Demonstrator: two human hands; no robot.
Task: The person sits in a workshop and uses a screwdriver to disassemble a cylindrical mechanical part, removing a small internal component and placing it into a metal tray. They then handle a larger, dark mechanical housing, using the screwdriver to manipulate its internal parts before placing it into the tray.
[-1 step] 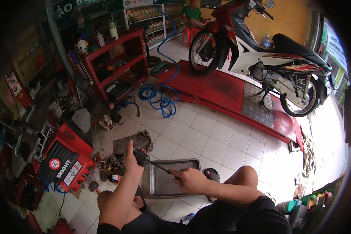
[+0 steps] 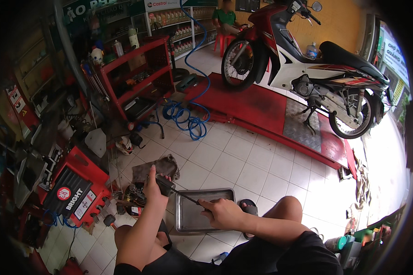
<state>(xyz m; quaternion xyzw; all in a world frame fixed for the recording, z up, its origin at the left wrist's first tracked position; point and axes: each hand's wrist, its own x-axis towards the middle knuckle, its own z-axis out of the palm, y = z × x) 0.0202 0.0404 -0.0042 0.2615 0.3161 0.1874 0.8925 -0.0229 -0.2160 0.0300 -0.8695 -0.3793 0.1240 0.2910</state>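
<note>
My left hand (image 2: 156, 188) is closed around a small dark part (image 2: 165, 184), with the thumb up along its side. A thin dark rod (image 2: 185, 194) reaches from that part to my right hand (image 2: 221, 211), whose curled fingers grip its other end. Both hands are above a shallow steel tray (image 2: 205, 229) on the tiled floor. Behind my left hand lies a grimy grey cloth (image 2: 147, 167), and left of the tray is a jumble of small parts and tools (image 2: 135, 195), too cluttered to name.
A red-and-white motorbike (image 2: 284, 68) stands on a red lift (image 2: 243, 103). Coiled blue hose (image 2: 190, 126) lies beside a red tool cart (image 2: 119, 64). A red machine (image 2: 71, 197) is at left, more gear (image 2: 348, 245) lower right. A person in green (image 2: 225, 19) sits at the back.
</note>
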